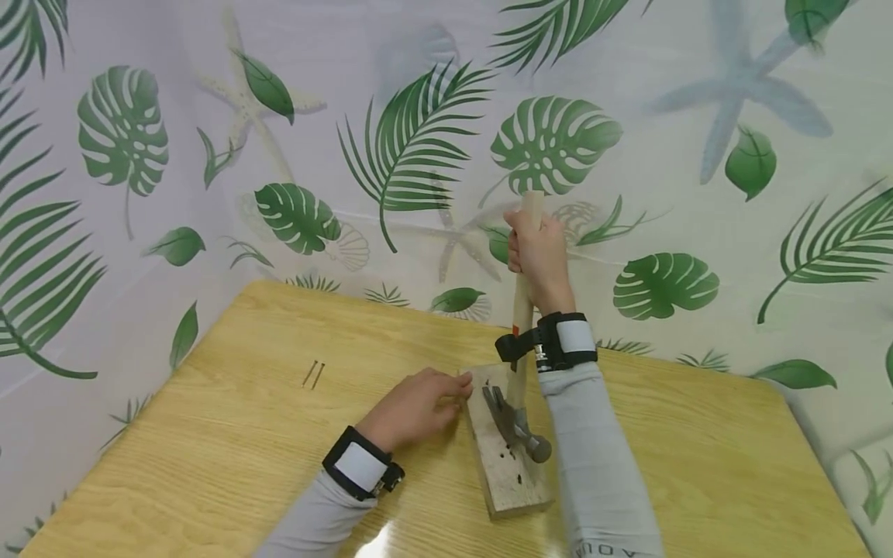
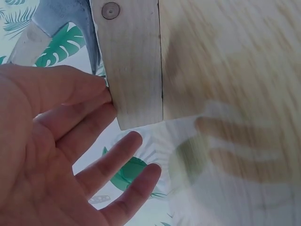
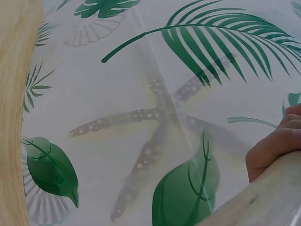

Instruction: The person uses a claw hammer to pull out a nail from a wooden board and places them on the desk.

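Observation:
My right hand (image 1: 543, 260) grips a claw hammer (image 1: 519, 372) high on its pale wooden handle, which stands nearly upright. The metal head rests on top of a wooden block (image 1: 512, 492), its claw towards the left hand. Several dark spots mark the block's upper face. At the block's far left edge, my left hand (image 1: 422, 407) touches the wood with its fingertips. The left wrist view shows its thumb and nearest fingers at the block's edge, the other fingers (image 2: 136, 188) spread beyond the end. Only part of the right hand (image 3: 277, 146) and the handle (image 3: 258, 195) appears in the right wrist view.
Two loose nails (image 1: 314, 375) lie on the wooden table (image 1: 237, 434), left of the left hand. A leaf-patterned sheet (image 1: 432, 46) hangs behind the table's far edge and along its sides.

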Available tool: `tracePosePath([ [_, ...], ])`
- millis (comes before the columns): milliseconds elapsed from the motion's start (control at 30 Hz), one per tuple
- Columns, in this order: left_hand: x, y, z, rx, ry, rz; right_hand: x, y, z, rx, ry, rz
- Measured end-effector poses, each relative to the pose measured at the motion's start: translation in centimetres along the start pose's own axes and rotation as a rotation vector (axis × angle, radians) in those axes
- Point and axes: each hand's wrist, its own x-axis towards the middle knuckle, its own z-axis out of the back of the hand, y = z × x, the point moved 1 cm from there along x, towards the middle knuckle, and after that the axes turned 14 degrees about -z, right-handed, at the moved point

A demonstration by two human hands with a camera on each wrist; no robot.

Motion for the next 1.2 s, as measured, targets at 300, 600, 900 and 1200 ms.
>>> tracePosePath([
  [300, 0.6, -0.5, -0.3, -0.002, 0.018, -0.021, 0.8, -0.1, -2.1, -0.149, -0.091, -0.032],
  [600, 0.9, -0.7, -0.8, -0.015, 0.039, -0.017, 0.6, 0.6, -2.0, -0.191, -0.150, 0.041],
  [900, 0.8, -0.6, -0.7, -0.002, 0.024, 0.005, -1.9, 1.4, -1.9, -0.088, -0.110, 0.149],
  [1200, 0.2, -0.2, -0.2, 0.031, 0.016, 0.035, -7.1, 1.9, -2.0, 0.024, -0.103, 0.400],
])
